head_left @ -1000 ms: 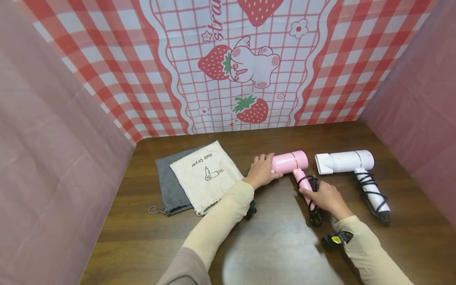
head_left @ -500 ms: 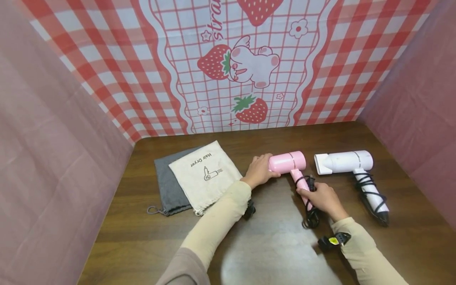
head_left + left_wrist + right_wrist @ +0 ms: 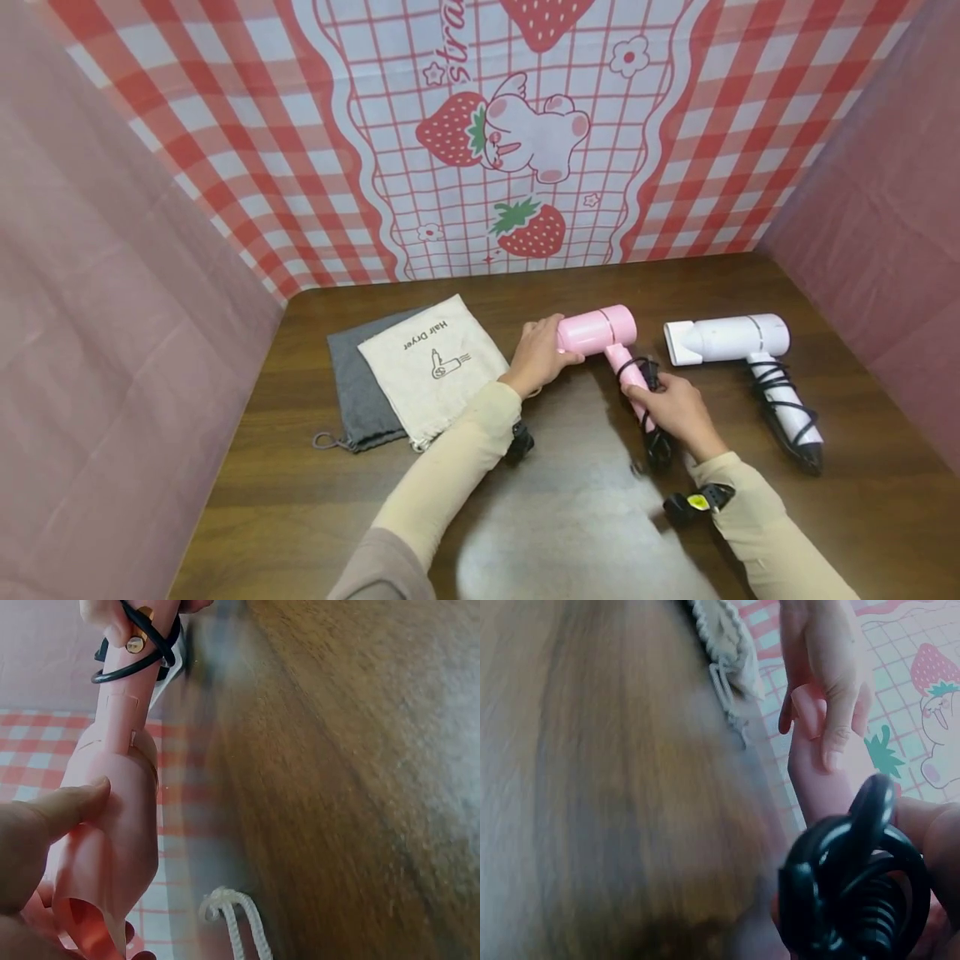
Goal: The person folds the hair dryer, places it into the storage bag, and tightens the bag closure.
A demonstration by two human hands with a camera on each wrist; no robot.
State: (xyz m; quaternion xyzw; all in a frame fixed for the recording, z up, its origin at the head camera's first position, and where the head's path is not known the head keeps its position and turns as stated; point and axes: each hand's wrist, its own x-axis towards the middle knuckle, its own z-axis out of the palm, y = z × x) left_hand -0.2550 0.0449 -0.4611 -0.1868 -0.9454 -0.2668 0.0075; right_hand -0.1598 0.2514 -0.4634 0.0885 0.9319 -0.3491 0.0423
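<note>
Both hands hold a pink hair dryer point(image 3: 588, 333) over the table, and it seems raised a little off the wood. My left hand point(image 3: 537, 358) grips the barrel at its nozzle end; in the left wrist view the thumb point(image 3: 71, 810) lies along the pink barrel point(image 3: 124, 802). Around the handle, wound with black cord point(image 3: 657, 448), curl the fingers of my right hand point(image 3: 681, 408). The coiled cord fills the front of the right wrist view. Left of the dryer, a cream drawstring pouch point(image 3: 427, 375) printed "Hair Dryer" partly covers a grey pouch point(image 3: 352, 375).
A white hair dryer point(image 3: 738, 338) with cord wrapped around its handle lies on the right of the brown table point(image 3: 300, 517). A red-and-white checked strawberry cloth point(image 3: 262, 167) hangs behind, with pink cloth walls point(image 3: 97, 292) at both sides.
The pink hair dryer has shifted left and slightly up in the head view, away from the white one, with both hands moving along with it. The pouches and white dryer stay put.
</note>
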